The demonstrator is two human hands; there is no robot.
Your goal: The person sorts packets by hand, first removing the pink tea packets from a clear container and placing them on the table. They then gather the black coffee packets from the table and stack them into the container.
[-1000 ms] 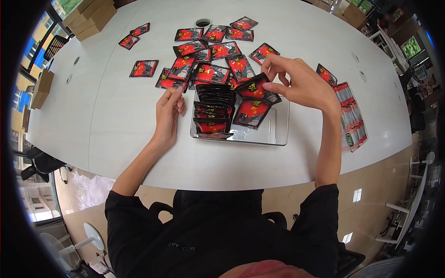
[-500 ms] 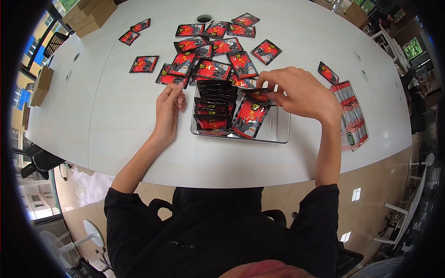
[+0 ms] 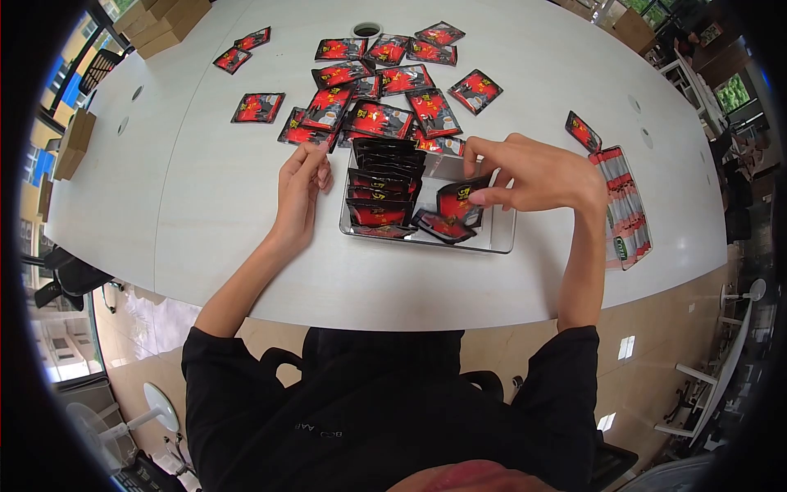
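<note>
My right hand (image 3: pixel 537 176) is over the right part of a clear plastic box (image 3: pixel 426 243). Its thumb lies across the front of a red and black sachet (image 3: pixel 456 202) with a cup printed on it, pinching its upper right edge; the fingers behind are partly hidden. Below it, a second sachet (image 3: pixel 445 227) leans low in the box, slightly blurred. A row of similar sachets (image 3: pixel 381 215) stands upright along the box's left side. My left hand (image 3: pixel 303 176) rests closed on the table left of the box, fingertips close to a loose sachet (image 3: pixel 303 129).
Loose sachets (image 3: pixel 381 120) form a pile behind the box, with several more scattered around. At the right is a clear container of red and white sticks (image 3: pixel 625 205), a sachet (image 3: pixel 583 131) by its far end. Cardboard boxes (image 3: pixel 168 29) stand at the far left.
My right hand has lowered the pinched sachet into the box. The sachet that leaned large in front has tipped down lower. My left hand has hardly moved.
</note>
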